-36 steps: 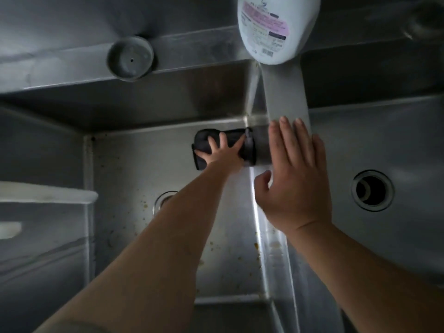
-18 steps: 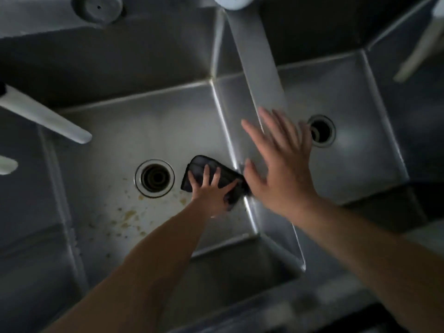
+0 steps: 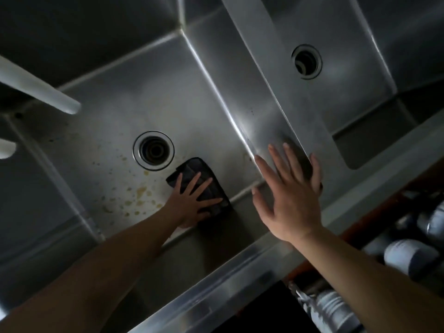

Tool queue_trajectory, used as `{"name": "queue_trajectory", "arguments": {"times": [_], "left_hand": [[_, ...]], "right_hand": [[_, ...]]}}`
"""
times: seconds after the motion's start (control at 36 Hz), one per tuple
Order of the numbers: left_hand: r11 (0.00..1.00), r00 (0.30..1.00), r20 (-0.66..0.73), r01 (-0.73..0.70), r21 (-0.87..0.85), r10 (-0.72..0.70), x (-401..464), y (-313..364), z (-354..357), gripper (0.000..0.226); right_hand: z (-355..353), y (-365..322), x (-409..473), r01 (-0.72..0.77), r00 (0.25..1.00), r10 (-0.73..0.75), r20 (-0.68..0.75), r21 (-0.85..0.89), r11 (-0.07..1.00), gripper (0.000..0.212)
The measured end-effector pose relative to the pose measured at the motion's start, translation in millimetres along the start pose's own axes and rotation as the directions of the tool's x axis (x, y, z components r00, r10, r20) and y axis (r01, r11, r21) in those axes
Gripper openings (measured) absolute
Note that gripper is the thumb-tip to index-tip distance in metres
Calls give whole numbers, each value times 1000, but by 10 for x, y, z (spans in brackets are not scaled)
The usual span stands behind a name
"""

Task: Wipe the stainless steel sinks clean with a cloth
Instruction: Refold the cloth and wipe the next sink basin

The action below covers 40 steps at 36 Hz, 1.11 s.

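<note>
- Your left hand (image 3: 192, 200) has carried the dark cloth (image 3: 199, 186) down the left sink (image 3: 115, 111): a second ago it was pressed against the far corner by the divider, and now it lies on the basin floor, just beside the drain (image 3: 153, 150) and near the front wall.
- That left grip is released, not clenched: fingers spread flat, pressing the cloth onto the steel.
- Your right hand (image 3: 290, 195) has slid toward you along the divider (image 3: 283, 97) between the basins; its grip is also released, palm open, fingers straight, holding nothing. Whether it bears on the steel or floats just above it cannot be told.
- The brownish spots (image 3: 137, 195) lie immediately left of the cloth and look untouched, so the dirtiest patch of this basin is likely still ahead of the wipe.
- The right sink (image 3: 355, 75) shows no cloth in it; by the look of things, the task is in its earlier part.
- A pale spout (image 3: 40, 92) reaches over the left basin's far side, well apart from the cloth.
</note>
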<state>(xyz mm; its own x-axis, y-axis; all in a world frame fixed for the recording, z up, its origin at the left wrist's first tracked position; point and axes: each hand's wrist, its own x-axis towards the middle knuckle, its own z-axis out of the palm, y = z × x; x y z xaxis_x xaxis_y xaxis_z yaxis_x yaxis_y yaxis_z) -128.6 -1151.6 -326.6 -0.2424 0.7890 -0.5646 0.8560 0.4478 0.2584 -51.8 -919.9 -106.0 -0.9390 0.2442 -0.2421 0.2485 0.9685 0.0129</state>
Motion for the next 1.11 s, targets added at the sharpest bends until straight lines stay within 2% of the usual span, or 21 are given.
{"name": "queue_trajectory", "arguments": {"times": [0.11, 0.22, 0.42, 0.61, 0.69, 0.81, 0.94, 1.03, 1.11], "left_hand": [[999, 997, -83, -14, -42, 10, 173, 83, -52, 57], [997, 995, -103, -1, -76, -7, 547, 328, -349, 58], [999, 999, -44, 4, -40, -6, 1025, 644, -751, 61], [999, 1000, 19, 25, -19, -25, 917, 625, -776, 62], [997, 998, 6, 61, -43, -60, 704, 466, -627, 58], [967, 970, -52, 230, -109, -237, 234, 170, -366, 58], [896, 918, 57, 395, -202, -391, 273, -38, -434, 58], [801, 850, 73, 518, -302, -522, 544, -98, -643, 60], [640, 737, 88, 634, -435, -670, 968, -182, -914, 59]], "right_hand": [[38, 12, 10, 13, 996, -10, -89, 30, 999, 53], [46, 18, 0, 20, 991, -13, -131, 47, 999, 49], [3, 13, 28, -3, 995, 11, -104, 78, 997, 50], [-14, 4, 32, -2, 996, 10, -92, 93, 996, 51], [-46, 2, 31, -18, 998, 24, -63, 99, 995, 51], [-73, -9, 18, -27, 1000, 29, -10, 99, 995, 50], [-91, -24, 14, -26, 999, 23, 27, 88, 996, 51], [-76, -35, 18, -31, 1000, 31, 2, 102, 994, 50], [-46, -27, 16, -32, 999, 36, -36, 111, 993, 49]]}}
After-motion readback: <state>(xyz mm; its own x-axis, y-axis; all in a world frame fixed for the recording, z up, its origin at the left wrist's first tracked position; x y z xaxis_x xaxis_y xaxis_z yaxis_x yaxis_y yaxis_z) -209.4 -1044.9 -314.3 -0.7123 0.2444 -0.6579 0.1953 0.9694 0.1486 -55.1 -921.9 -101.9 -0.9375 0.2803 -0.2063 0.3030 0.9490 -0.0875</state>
